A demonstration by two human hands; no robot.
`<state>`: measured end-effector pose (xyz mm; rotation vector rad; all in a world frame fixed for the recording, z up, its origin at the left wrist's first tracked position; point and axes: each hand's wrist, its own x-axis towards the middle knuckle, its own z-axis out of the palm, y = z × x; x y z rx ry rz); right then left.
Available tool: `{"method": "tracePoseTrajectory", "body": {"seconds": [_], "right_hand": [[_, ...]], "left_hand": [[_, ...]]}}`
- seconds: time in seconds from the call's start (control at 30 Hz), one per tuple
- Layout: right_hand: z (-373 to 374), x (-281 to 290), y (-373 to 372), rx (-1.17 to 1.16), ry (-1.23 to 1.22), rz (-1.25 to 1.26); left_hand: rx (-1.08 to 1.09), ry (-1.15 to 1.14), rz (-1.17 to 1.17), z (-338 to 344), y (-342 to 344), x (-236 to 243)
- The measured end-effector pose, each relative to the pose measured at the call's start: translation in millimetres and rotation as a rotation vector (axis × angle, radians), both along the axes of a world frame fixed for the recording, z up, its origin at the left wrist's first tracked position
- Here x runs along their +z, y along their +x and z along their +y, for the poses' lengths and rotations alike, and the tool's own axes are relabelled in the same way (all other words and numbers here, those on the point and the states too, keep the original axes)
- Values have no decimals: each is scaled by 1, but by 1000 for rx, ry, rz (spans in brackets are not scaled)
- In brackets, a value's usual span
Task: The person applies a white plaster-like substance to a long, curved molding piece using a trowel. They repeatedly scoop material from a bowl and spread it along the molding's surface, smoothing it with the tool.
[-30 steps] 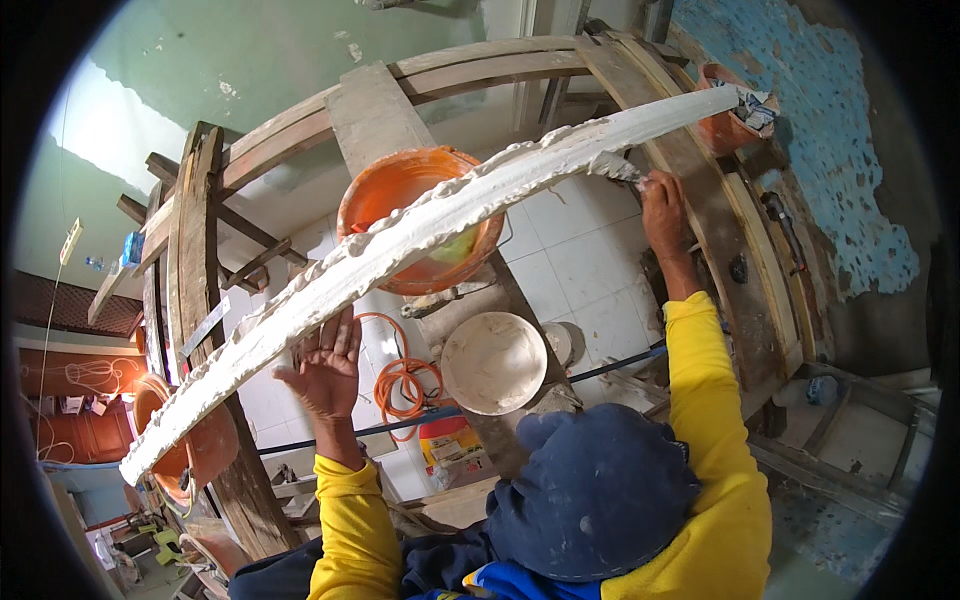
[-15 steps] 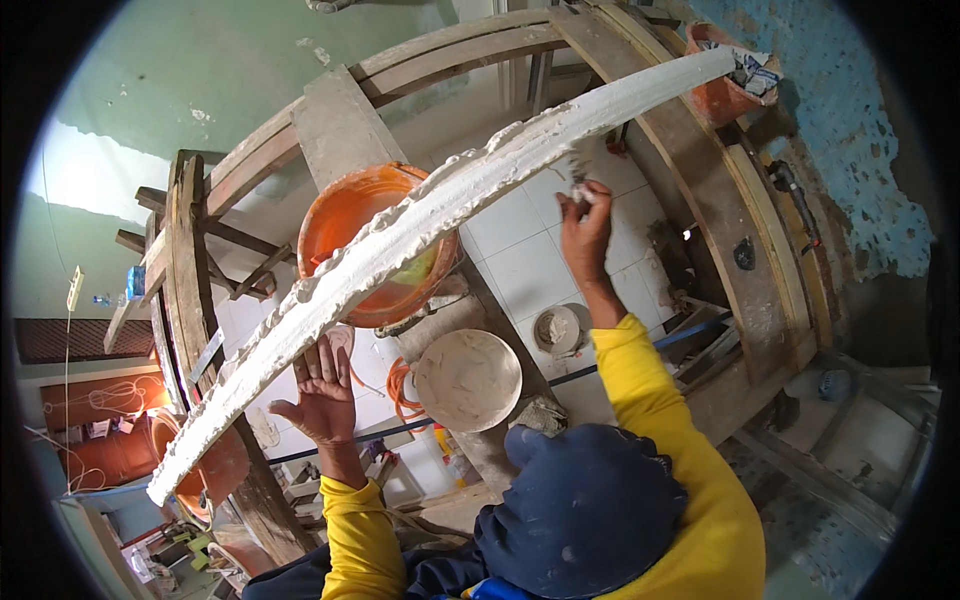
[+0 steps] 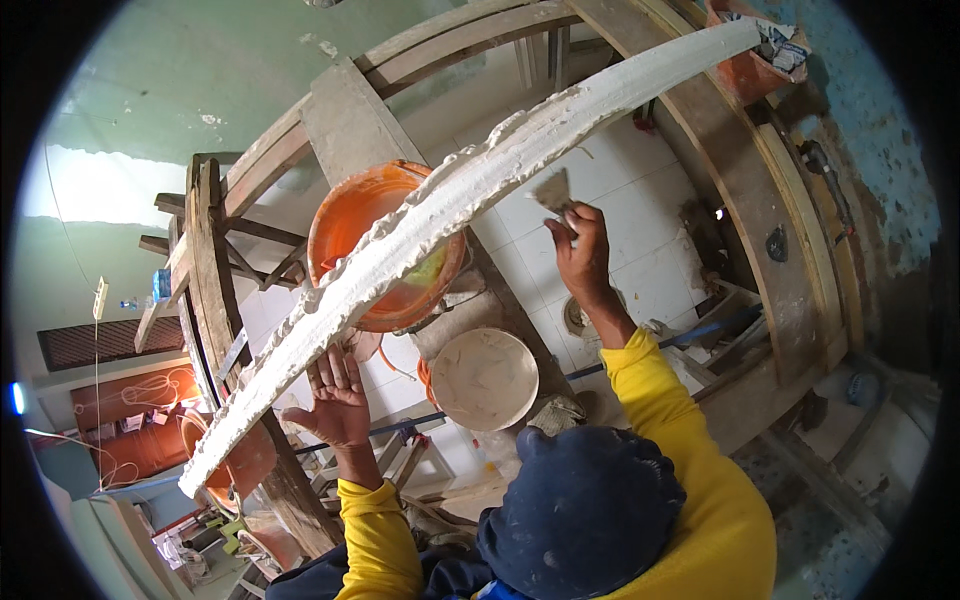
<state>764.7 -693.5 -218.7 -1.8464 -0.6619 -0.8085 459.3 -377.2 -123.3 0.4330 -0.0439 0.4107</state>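
A long white strip coated in wet plaster [image 3: 480,192] runs diagonally from the lower left to the upper right, its upper edge lumpy. My left hand [image 3: 342,408] is palm up with fingers stretched out at the strip's lower edge; the fingertips are close to its underside, and I cannot tell whether they touch. In my right hand [image 3: 583,247] is a putty knife [image 3: 553,190] with a plaster-smeared blade, held just below the strip and apart from it. A round basin of plaster [image 3: 484,380] sits between my forearms, and an orange bucket [image 3: 335,215] stands partly hidden behind the strip.
Wooden scaffold beams [image 3: 715,165] stand around me, and a plank [image 3: 352,118] lies at the back. A red bucket [image 3: 740,80] with crumpled paper is at the upper right; another orange bucket [image 3: 240,465] is at the lower left. White floor tiles [image 3: 625,180] lie below.
The putty knife has swung so that its blade now shows broadside, slightly left of before and away from the strip. The whole view has shifted a little; my left hand keeps its pose.
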Motion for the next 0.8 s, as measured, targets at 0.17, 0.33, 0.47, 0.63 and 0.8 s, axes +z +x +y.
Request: {"method": "tracePoseTrajectory", "body": {"seconds": [0.17, 0.33, 0.47, 0.63, 0.8], "right_hand": [[-6, -2, 11, 14, -134, 36], [-45, -19, -23, -36, 168, 408], [-56, 48, 5, 368, 447, 729], [-73, 21, 69, 871, 656, 1030], [-99, -54, 40, 608, 833, 1223]], "left_hand": [[-6, -14, -4, -2, 8, 1], [3, 0, -15, -1, 3, -2], [37, 4, 10, 0, -1, -6], [5, 26, -6, -2, 5, -2], [13, -54, -51, -1, 6, -10]]}}
